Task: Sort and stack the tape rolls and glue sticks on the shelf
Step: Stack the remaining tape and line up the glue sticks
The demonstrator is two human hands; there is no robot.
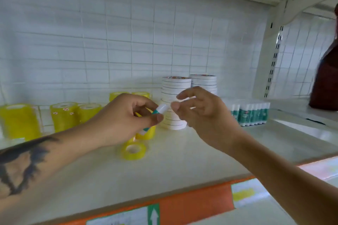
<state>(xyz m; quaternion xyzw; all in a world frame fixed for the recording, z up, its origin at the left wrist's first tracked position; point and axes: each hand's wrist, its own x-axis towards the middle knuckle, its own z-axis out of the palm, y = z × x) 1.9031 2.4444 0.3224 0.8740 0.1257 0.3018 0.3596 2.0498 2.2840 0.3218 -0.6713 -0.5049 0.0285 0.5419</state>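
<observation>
Pinching a white-capped teal glue stick [158,111], left hand [126,117] above shelf [182,160] middle; right hand [203,113] just beside cap, fingers loosely spread, empty; glossy yellow tape roll [134,150] below.

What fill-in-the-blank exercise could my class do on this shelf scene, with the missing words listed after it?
1. The left hand holds a ____ stick in its fingers.
2. The tape rolls at the left of the shelf are ____ in colour.
3. One yellow roll lies alone, flat, nearest the shelf's ____ edge.
4. The white rolls stand in ____ stacks.

Missing words: glue; yellow; front; two
</observation>
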